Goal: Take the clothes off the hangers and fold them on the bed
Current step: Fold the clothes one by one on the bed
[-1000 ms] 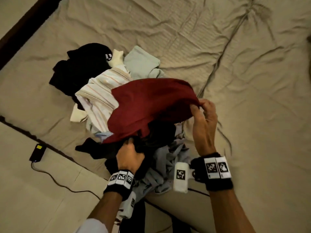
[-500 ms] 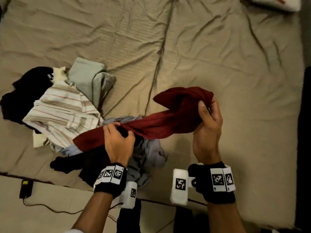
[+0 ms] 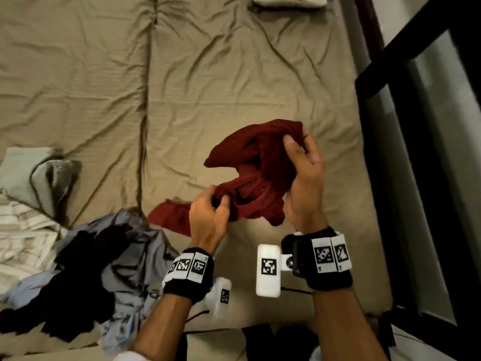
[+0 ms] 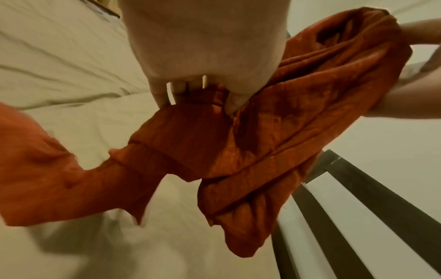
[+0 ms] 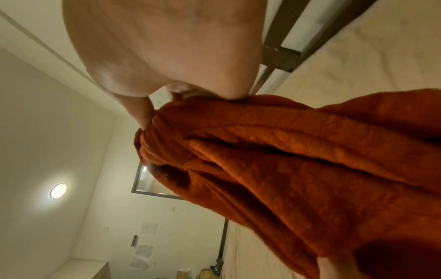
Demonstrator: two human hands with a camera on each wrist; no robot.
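Observation:
A dark red garment [image 3: 256, 175] hangs bunched between both hands above the tan bed sheet [image 3: 208, 74]. My left hand [image 3: 210, 214] grips its lower left part, with a loose end trailing down to the left. My right hand [image 3: 303, 168] grips its upper right part, thumb pressed into the cloth. In the left wrist view the red garment [image 4: 262, 132] is pinched under the fingers [image 4: 179, 88]. In the right wrist view the red garment [image 5: 298, 169] fills the lower right, held at the fingertips [image 5: 143, 117]. No hanger shows.
A heap of clothes lies at the lower left: a grey-blue piece [image 3: 135, 256], black pieces [image 3: 78, 282], a striped shirt [image 3: 23, 235] and a pale green one [image 3: 26, 173]. A dark frame [image 3: 416, 178] runs along the bed's right edge. A white pillow [image 3: 286, 1] lies at the top.
Both hands have carried the red garment off the heap and to the right, over open sheet. The garment is now more bunched up.

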